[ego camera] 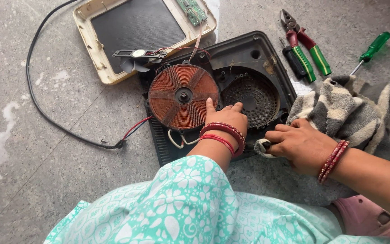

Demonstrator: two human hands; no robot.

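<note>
Seated on a grey stone floor, a person rests the left hand (225, 118) at mid-frame, fingers spread flat and holding nothing, on the black base of an opened induction cooker (258, 58), thumb touching its copper coil (183, 96). Right of centre, the right hand (299, 144) grips a corner of a striped cloth (344, 113) against the base's edge. Pliers (310, 45) and a green screwdriver (371, 49) lie at upper right; the cream top cover (132, 31) sits at upper left.
</note>
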